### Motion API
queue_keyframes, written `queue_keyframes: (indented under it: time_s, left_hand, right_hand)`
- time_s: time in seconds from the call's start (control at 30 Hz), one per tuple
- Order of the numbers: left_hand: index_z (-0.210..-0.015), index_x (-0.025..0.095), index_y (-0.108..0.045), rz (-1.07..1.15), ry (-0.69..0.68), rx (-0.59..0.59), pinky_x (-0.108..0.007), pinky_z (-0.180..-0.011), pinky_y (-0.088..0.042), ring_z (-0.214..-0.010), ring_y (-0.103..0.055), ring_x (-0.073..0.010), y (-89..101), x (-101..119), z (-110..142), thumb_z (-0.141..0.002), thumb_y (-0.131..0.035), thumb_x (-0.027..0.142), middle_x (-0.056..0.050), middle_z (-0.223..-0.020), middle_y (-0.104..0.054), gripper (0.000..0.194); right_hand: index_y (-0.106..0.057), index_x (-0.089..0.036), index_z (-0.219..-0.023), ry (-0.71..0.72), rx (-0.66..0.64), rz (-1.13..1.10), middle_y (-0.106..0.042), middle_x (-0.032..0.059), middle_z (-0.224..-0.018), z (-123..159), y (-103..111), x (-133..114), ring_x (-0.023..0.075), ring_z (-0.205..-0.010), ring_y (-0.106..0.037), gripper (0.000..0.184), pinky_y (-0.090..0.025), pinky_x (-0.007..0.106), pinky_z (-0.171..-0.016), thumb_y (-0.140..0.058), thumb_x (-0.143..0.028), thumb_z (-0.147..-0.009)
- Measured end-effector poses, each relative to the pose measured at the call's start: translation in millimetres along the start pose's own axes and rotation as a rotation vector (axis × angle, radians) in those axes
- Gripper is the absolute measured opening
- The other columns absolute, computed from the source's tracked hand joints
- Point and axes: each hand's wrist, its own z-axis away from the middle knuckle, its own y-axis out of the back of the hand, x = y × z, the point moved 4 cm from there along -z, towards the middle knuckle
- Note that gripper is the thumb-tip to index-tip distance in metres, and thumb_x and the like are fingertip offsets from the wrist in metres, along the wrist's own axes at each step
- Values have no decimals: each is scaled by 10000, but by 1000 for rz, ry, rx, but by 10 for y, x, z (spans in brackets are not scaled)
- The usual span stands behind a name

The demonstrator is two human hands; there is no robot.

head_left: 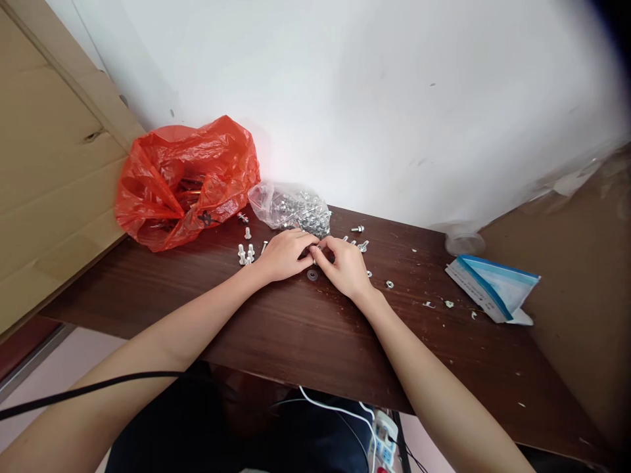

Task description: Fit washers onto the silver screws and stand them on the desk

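A small metal fastener [316,249] sits pinched between the fingertips of both hands near the middle of the tabletop [305,328], toward its back edge; it is too small to tell whether it is a screw or a nut. The left hand [284,254] is curled, knuckles up, its fingertips closed on the piece from the left. The right hand [345,265] meets it from the right, fingers bent and closed on the same piece.

Just in front of the fingertips a flat washer [312,274] lies on the wood. Left of the left hand stands a little cluster of upright bolts [245,253]. Behind the hands, touching distance from the knuckles, a clear bag of silver hardware [290,206] slumps near the back edge, with loose bolts [358,229] to its right. Another washer [389,284] lies right of the right wrist.

Farther out, a crumpled red plastic bag [185,177] fills the back left corner against a cardboard panel [44,164]. Near the right edge lies a blue and white packet [493,286].
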Motion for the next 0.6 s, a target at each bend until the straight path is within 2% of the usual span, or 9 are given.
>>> queue_keyframes:
  time_s: [0.6]
  left_hand:
    - [-898, 168, -653, -18, -33, -23, -325, -775, -463, -865, -605, -208, -14, 14, -3, -860, -525, 188, -53, -892, -691, 134]
  right_hand:
    - [-538, -203, -721, -4, -27, -11, -599, 7, -671, 3, -14, 14, 158, -640, -539, 308, -353, 276, -633, -503, -419, -938]
